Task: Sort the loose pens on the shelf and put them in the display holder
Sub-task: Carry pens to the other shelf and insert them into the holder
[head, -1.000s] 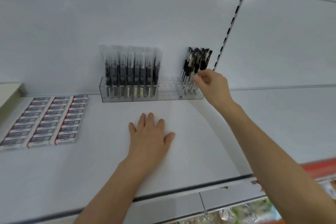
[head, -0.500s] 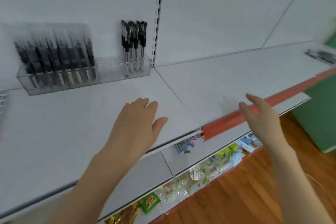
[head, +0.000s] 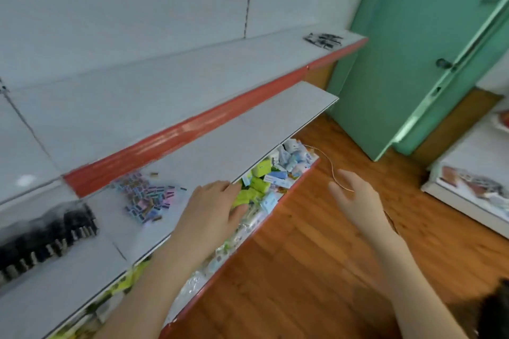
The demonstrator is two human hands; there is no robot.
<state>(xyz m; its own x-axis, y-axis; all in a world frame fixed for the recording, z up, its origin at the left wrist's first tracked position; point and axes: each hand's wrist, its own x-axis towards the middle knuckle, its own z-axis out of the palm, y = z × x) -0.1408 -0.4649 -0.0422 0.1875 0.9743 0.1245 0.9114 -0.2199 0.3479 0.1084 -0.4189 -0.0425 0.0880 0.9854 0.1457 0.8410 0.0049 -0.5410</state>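
A small heap of loose black pens point(head: 323, 40) lies at the far right end of the upper white shelf point(head: 170, 82), close to its red front edge. My left hand point(head: 212, 212) hovers flat and empty over the front edge of the lower shelf point(head: 248, 135). My right hand point(head: 355, 202) hangs in the air over the wooden floor, fingers apart, holding nothing. Both hands are far from the pens. The display holder is out of frame.
Small coloured erasers point(head: 146, 198) and a row of dark items point(head: 46, 239) lie on the lower shelf. Below it a bin holds packaged goods point(head: 275, 176). A green door point(head: 413, 49) stands to the right, a white table point(head: 473, 168) at far right.
The view has swung right and down, away from the pen holder. My right hand has left the holder and dropped over the floor; my left hand has come off the upper shelf.
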